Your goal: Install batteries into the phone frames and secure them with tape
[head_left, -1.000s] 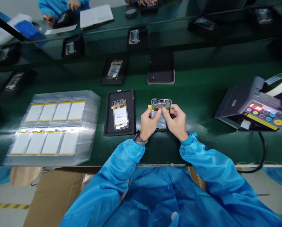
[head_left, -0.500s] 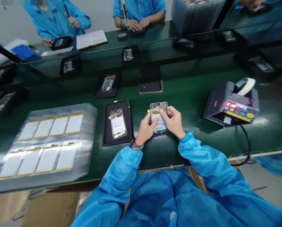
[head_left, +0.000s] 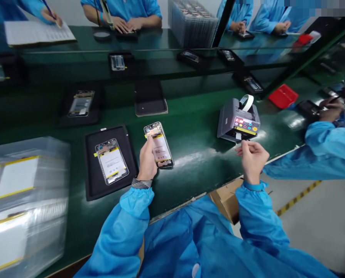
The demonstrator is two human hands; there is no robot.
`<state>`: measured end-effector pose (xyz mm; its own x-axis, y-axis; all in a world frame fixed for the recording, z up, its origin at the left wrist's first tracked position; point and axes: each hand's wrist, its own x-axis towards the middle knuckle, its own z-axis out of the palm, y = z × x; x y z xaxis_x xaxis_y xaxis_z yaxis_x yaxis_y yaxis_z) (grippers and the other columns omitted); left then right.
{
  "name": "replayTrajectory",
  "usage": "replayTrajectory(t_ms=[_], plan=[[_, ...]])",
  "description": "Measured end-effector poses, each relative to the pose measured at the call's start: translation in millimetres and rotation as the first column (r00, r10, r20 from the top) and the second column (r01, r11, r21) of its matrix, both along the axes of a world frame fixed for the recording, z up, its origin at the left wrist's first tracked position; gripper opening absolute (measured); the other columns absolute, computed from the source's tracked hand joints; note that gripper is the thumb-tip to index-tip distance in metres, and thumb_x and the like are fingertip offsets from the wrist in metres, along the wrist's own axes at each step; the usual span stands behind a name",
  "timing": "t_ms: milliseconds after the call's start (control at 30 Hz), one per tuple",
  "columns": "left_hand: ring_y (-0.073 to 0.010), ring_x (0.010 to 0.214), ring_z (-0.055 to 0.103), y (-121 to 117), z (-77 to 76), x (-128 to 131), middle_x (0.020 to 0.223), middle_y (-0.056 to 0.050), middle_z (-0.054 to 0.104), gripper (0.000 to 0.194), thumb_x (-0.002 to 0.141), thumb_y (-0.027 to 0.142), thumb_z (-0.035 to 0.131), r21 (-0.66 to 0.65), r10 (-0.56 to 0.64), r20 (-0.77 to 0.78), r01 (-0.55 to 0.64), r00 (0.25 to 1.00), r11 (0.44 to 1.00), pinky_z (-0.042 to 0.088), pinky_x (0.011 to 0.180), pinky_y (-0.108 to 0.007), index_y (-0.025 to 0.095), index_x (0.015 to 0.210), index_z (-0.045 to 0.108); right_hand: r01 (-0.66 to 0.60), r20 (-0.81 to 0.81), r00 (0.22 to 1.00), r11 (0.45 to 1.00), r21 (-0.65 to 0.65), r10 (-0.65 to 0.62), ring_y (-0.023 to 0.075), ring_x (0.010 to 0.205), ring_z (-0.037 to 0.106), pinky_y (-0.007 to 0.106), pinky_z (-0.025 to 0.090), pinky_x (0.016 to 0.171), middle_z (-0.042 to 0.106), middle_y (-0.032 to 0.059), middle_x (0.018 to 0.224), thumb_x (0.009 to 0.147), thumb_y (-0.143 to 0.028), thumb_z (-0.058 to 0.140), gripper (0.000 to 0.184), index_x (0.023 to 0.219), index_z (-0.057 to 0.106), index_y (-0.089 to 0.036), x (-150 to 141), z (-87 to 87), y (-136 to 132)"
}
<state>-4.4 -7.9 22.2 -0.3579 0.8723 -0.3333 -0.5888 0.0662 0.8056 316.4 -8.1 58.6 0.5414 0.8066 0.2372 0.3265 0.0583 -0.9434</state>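
Note:
My left hand [head_left: 148,158] is closed around the left side of an opened phone [head_left: 162,148], thumb over its upper inner part. The phone shows a white battery with a yellow strip and is tilted above the green bench. Just in front of the tape dispenser [head_left: 239,119], my right hand [head_left: 252,156] has its fingers drawn together. A short white piece of tape [head_left: 238,136] sticks out of the dispenser's mouth, close to the fingertips. Whether the fingers pinch anything is too small to make out. Left of my left hand, another opened phone [head_left: 112,161] lies in a black tray [head_left: 93,185].
Clear plastic trays of white batteries [head_left: 61,193] stand at the left. An upside-down or bare black tray [head_left: 151,98] lies behind the held phone. A red bin [head_left: 283,96] sits beyond the dispenser. A co-worker's sleeve [head_left: 328,139] is at the right; others work across the bench.
My right hand has left the phone and moved right to the tape dispenser. My left hand keeps the phone alone. The view has turned to the right.

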Motion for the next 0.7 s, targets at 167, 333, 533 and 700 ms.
replayTrajectory(t_ms=[167,333,533,700], plan=[[-0.0137,0.062,0.067,0.5,-1.8,0.2,0.078,-0.002,0.073,0.057,0.066,0.062,0.086,-0.035,0.033,-0.073,-0.035,0.997,0.999,0.052,0.055,-0.022,0.015,0.096,0.072,-0.005,-0.160,0.987,0.993,-0.116,-0.014,0.0136,0.041,0.057,0.022,0.044,0.038,0.068,0.0067,0.058,0.072,-0.042,0.082,0.032,0.069,0.066,-0.015,20.1,-4.6,23.5],[-0.0142,0.060,0.067,-0.3,-4.1,1.0,0.076,-0.002,0.072,0.060,0.069,0.064,0.083,-0.035,0.034,-0.091,-0.037,0.995,0.999,0.051,0.052,-0.022,0.014,0.099,0.070,-0.009,-0.216,0.976,0.992,-0.126,-0.019,0.0134,0.040,0.059,0.020,0.043,0.036,0.069,0.0080,0.058,0.071,-0.031,0.080,0.024,0.065,0.067,-0.013,17.3,-2.0,30.9],[-0.0189,0.074,0.073,-0.6,-6.9,-0.9,0.085,-0.006,0.075,0.058,0.070,0.059,0.084,-0.013,-0.044,-0.062,0.043,0.997,0.999,0.058,0.063,-0.027,0.015,0.104,0.069,0.012,-0.230,0.972,0.988,-0.154,-0.048,0.0138,0.041,0.060,0.021,0.044,0.039,0.068,0.0108,0.059,0.070,-0.017,0.078,0.011,0.064,0.071,-0.012,13.0,2.3,30.0],[-0.0231,0.088,0.075,-1.2,-9.4,-4.9,0.105,-0.011,0.077,0.057,0.060,0.037,0.094,0.068,-0.184,-0.022,0.185,0.983,0.980,0.061,0.081,-0.035,0.015,0.104,0.066,0.033,-0.227,0.971,0.984,-0.176,-0.073,0.0150,0.043,0.061,0.025,0.045,0.042,0.066,0.0110,0.057,0.073,-0.008,0.074,0.015,0.060,0.070,-0.014,8.6,8.2,29.2]])
